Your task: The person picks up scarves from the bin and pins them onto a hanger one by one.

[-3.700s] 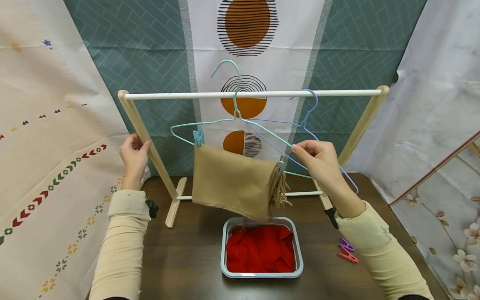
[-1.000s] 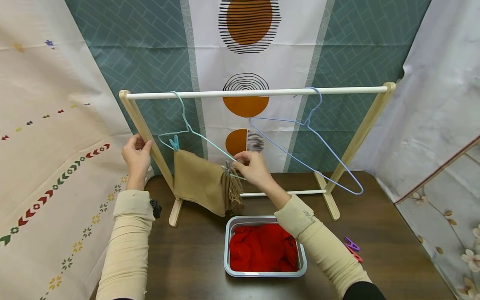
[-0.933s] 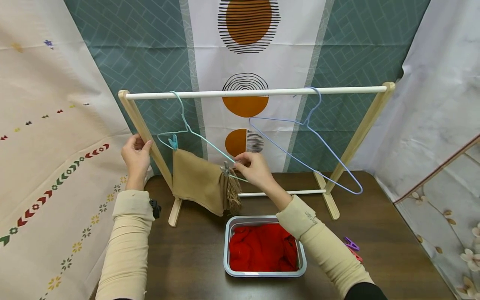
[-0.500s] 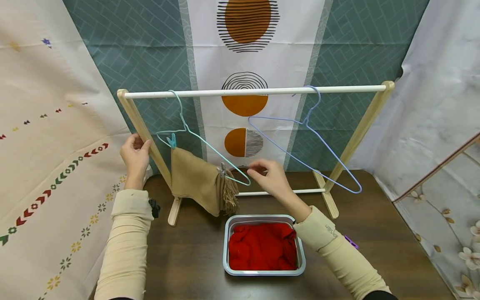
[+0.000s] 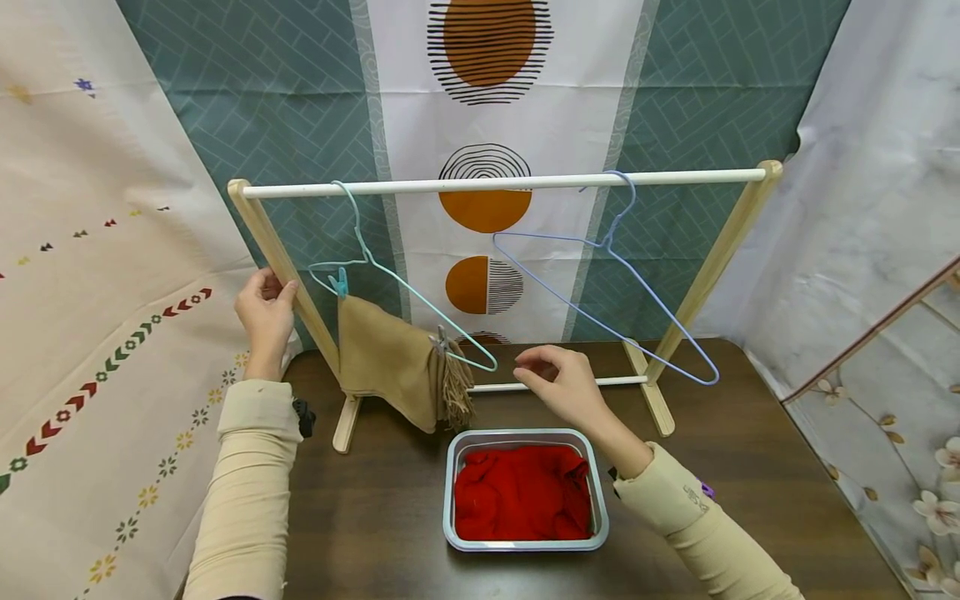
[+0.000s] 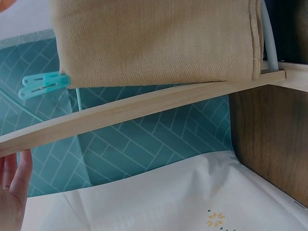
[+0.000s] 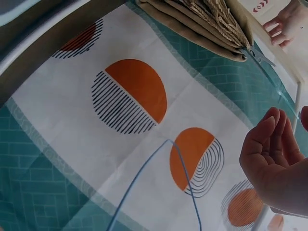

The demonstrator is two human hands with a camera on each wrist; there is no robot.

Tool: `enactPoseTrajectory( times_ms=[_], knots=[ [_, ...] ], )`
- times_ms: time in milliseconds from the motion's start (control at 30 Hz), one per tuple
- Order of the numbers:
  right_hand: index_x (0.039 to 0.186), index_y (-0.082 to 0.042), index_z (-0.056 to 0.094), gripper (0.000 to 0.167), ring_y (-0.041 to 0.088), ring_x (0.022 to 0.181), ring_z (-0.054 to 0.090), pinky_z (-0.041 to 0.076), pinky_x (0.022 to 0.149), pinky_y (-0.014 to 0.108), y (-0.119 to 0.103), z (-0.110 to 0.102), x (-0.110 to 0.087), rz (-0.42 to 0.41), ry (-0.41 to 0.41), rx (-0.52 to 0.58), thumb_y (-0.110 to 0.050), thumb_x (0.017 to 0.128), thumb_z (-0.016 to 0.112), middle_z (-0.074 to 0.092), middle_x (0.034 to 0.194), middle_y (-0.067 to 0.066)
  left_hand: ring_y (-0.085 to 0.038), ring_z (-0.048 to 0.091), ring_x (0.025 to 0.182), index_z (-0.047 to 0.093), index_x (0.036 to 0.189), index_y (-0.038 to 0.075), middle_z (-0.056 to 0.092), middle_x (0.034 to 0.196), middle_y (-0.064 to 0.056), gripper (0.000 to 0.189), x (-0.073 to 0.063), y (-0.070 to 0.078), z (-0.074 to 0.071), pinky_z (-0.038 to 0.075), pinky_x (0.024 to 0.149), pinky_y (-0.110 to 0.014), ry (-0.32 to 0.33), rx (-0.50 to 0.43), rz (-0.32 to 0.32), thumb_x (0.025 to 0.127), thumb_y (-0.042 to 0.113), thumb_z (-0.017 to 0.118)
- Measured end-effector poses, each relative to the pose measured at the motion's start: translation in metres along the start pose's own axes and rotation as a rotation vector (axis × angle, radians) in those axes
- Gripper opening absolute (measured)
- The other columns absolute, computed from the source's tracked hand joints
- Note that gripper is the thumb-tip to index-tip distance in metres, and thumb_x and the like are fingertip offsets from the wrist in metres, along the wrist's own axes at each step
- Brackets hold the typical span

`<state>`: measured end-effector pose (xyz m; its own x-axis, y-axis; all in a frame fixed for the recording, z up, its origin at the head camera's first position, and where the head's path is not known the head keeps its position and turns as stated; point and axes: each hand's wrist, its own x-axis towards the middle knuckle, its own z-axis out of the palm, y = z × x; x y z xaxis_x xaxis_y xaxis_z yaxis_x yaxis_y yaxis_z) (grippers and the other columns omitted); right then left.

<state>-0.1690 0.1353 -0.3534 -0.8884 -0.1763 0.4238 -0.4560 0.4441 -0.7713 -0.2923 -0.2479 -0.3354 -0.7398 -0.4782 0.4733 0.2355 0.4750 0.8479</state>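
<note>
My left hand holds the left post of the wooden clothes rack between thumb and fingers; the left wrist view shows its fingertips at the post's edge. A mint-green hanger hangs from the white bar at the left. On it a folded tan fringed scarf is held by a turquoise clothespin and a metal-looking clip. My right hand is in the air right of this hanger, fingers loosely curled, holding nothing. The right wrist view shows a gap between that hand and the scarf.
A blue-violet hanger with nothing on it hangs at the right of the bar. A grey tray of red cloth stands on the dark table before the rack. A purple clothespin shows partly behind my right sleeve.
The mint-green hanger with the scarf was slid left along the bar by my right hand. My right hand then let go and drew back right and down. The left hand stayed on the post.
</note>
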Motion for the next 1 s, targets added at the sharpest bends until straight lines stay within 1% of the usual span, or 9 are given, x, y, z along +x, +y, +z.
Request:
enactPoseTrajectory(
  times_ms=[100, 200, 300, 400, 533, 633, 733, 867, 1000],
  knots=[
    [0.089, -0.003, 0.069, 0.01, 0.013, 0.066, 0.057, 0.047, 0.055, 0.026, 0.004, -0.003, -0.007, 0.001, -0.006, -0.011, -0.006, 0.079, 0.069, 0.066, 0.078, 0.003, 0.0, 0.048, 0.072, 0.06, 0.109, -0.004, 0.052, 0.082, 0.005, 0.027, -0.001, 0.0, 0.0, 0.042, 0.067, -0.015, 0.001, 0.001, 0.002, 0.086, 0.009, 0.062],
    [0.089, -0.003, 0.069, 0.011, 0.014, 0.071, 0.058, 0.049, 0.059, 0.027, 0.008, -0.006, -0.015, 0.022, -0.008, -0.018, -0.005, 0.078, 0.069, 0.066, 0.079, 0.003, 0.0, 0.048, 0.072, 0.06, 0.109, -0.005, 0.052, 0.081, 0.005, 0.026, -0.001, 0.0, 0.0, 0.042, 0.067, -0.015, 0.001, -0.002, 0.003, 0.086, 0.008, 0.062],
    [0.089, -0.003, 0.068, 0.012, 0.013, 0.07, 0.058, 0.05, 0.061, 0.026, 0.015, -0.011, -0.023, 0.056, -0.007, -0.028, -0.005, 0.078, 0.07, 0.065, 0.079, 0.002, 0.0, 0.048, 0.072, 0.06, 0.108, -0.005, 0.052, 0.081, 0.006, 0.026, -0.001, 0.001, 0.0, 0.042, 0.067, -0.015, 0.0, -0.001, 0.003, 0.086, 0.008, 0.062],
    [0.09, -0.002, 0.068, 0.014, 0.012, 0.066, 0.058, 0.049, 0.059, 0.025, 0.022, -0.015, -0.031, 0.075, 0.0, -0.044, -0.004, 0.076, 0.071, 0.065, 0.078, 0.003, 0.0, 0.048, 0.072, 0.06, 0.108, -0.005, 0.052, 0.081, 0.006, 0.026, -0.001, 0.001, 0.0, 0.042, 0.067, -0.015, -0.001, 0.002, 0.004, 0.086, 0.009, 0.062],
    [0.09, 0.0, 0.068, 0.015, 0.012, 0.062, 0.057, 0.048, 0.057, 0.026, 0.033, -0.019, -0.04, 0.07, 0.004, -0.056, -0.003, 0.075, 0.071, 0.065, 0.078, 0.004, 0.0, 0.048, 0.072, 0.06, 0.108, -0.005, 0.051, 0.081, 0.007, 0.026, 0.0, 0.001, 0.0, 0.043, 0.067, -0.015, 0.002, 0.0, -0.007, 0.085, 0.009, 0.062],
    [0.09, -0.001, 0.068, 0.015, 0.01, 0.065, 0.057, 0.049, 0.059, 0.028, 0.041, -0.023, -0.047, 0.06, -0.001, -0.059, -0.004, 0.075, 0.072, 0.066, 0.079, 0.003, 0.0, 0.049, 0.072, 0.06, 0.109, -0.005, 0.051, 0.08, 0.008, 0.027, 0.0, 0.001, 0.0, 0.043, 0.067, -0.015, 0.002, -0.004, -0.016, 0.085, 0.009, 0.062],
    [0.09, -0.003, 0.068, 0.016, 0.008, 0.068, 0.057, 0.049, 0.059, 0.026, 0.046, -0.027, -0.052, 0.05, -0.003, -0.062, -0.004, 0.075, 0.073, 0.066, 0.079, 0.001, 0.0, 0.049, 0.072, 0.06, 0.108, -0.005, 0.05, 0.08, 0.008, 0.027, 0.0, 0.001, 0.001, 0.043, 0.067, -0.014, 0.001, -0.008, -0.015, 0.085, 0.008, 0.062],
    [0.091, 0.0, 0.067, 0.018, 0.015, 0.068, 0.059, 0.049, 0.059, 0.028, 0.036, -0.034, -0.059, 0.103, -0.028, -0.068, -0.002, 0.074, 0.072, 0.065, 0.079, 0.007, 0.0, 0.049, 0.072, 0.06, 0.108, -0.005, 0.05, 0.079, 0.009, 0.026, 0.001, 0.001, 0.001, 0.042, 0.066, -0.014, 0.006, -0.008, -0.011, 0.085, 0.008, 0.063],
    [0.094, 0.0, 0.066, 0.022, 0.014, 0.068, 0.057, 0.049, 0.06, 0.027, 0.049, -0.039, -0.067, 0.16, -0.058, -0.046, -0.007, 0.074, 0.074, 0.064, 0.079, 0.006, 0.0, 0.049, 0.073, 0.06, 0.109, -0.005, 0.051, 0.08, 0.008, 0.027, 0.001, 0.0, 0.001, 0.043, 0.067, -0.014, 0.002, -0.004, -0.016, 0.085, 0.009, 0.062]
  ],
)
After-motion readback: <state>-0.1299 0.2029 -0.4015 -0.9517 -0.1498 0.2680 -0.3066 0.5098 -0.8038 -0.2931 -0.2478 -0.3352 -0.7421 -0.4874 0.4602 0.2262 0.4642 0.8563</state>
